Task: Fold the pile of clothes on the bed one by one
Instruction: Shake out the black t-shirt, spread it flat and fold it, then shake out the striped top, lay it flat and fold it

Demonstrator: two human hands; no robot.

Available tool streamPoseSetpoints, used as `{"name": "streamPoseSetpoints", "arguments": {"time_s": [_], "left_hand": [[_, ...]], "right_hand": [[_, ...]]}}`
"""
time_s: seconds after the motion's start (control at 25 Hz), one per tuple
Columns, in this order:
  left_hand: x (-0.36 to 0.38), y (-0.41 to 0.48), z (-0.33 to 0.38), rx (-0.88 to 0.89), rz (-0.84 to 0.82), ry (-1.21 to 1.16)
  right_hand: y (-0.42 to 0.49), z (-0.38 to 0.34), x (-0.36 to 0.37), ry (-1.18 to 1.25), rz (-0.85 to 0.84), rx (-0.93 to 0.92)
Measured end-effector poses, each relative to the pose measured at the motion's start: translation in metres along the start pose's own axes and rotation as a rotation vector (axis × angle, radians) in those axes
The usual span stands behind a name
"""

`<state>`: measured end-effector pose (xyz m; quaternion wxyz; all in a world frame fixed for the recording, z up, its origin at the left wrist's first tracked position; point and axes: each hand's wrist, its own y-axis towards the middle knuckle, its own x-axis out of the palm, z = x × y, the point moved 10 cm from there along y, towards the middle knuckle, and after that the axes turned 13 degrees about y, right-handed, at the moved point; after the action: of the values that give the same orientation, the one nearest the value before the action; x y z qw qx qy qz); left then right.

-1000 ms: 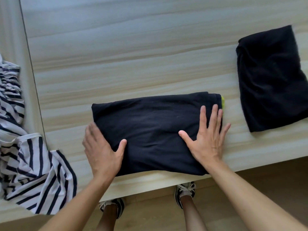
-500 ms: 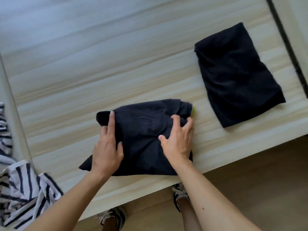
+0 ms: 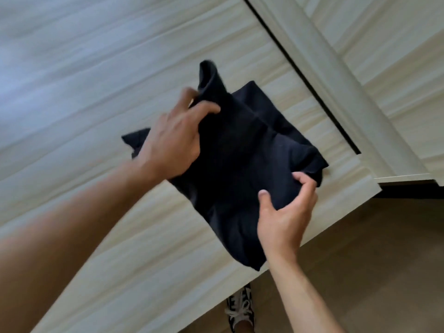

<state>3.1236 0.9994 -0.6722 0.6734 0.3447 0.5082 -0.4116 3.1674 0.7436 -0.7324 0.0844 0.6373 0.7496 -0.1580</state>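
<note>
I hold a folded black garment (image 3: 225, 179) in both hands above the pale striped bed (image 3: 96, 92). My left hand (image 3: 173, 143) grips its far left edge, where a bunched corner sticks up. My right hand (image 3: 286, 212) pinches its near right edge between thumb and curled fingers. A second folded black garment (image 3: 283, 126) lies on the bed just beyond and partly under the held one. The two dark cloths overlap, so their boundary is hard to tell.
A pale wooden bed frame or panel (image 3: 336, 80) runs diagonally at the upper right, with a dark gap beside it. The bed's near edge meets a tan floor (image 3: 372, 248). A sneaker (image 3: 240, 308) shows below.
Both hands went from pressing the black garment flat to gripping it, lifting it and carrying it right, over the other folded black garment. The view swung right and the striped clothes left the frame.
</note>
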Motion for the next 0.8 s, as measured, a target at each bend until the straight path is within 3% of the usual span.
{"name": "streamPoseSetpoints", "arguments": {"time_s": [0.16, 0.24, 0.32, 0.48, 0.64, 0.8], "left_hand": [[0.05, 0.101, 0.01, 0.047, -0.084, 0.21], [0.09, 0.115, 0.012, 0.033, -0.136, 0.398], [0.133, 0.109, 0.026, 0.063, -0.242, 0.447], [0.196, 0.084, 0.043, 0.152, -0.407, 0.458], [0.23, 0.074, 0.022, 0.13, -0.449, 0.483], [0.219, 0.071, 0.024, 0.148, -0.417, 0.425]], "right_hand": [[0.062, 0.045, -0.017, -0.123, 0.01, 0.11], [0.075, 0.078, -0.013, -0.434, -0.057, 0.196], [0.081, 0.079, 0.0, -0.66, -0.102, 0.089], [0.083, 0.061, 0.061, -0.708, -0.305, -0.234], [0.093, 0.104, 0.077, -0.838, -0.343, -0.241], [0.094, 0.112, 0.082, -0.912, -0.39, -0.219]]}}
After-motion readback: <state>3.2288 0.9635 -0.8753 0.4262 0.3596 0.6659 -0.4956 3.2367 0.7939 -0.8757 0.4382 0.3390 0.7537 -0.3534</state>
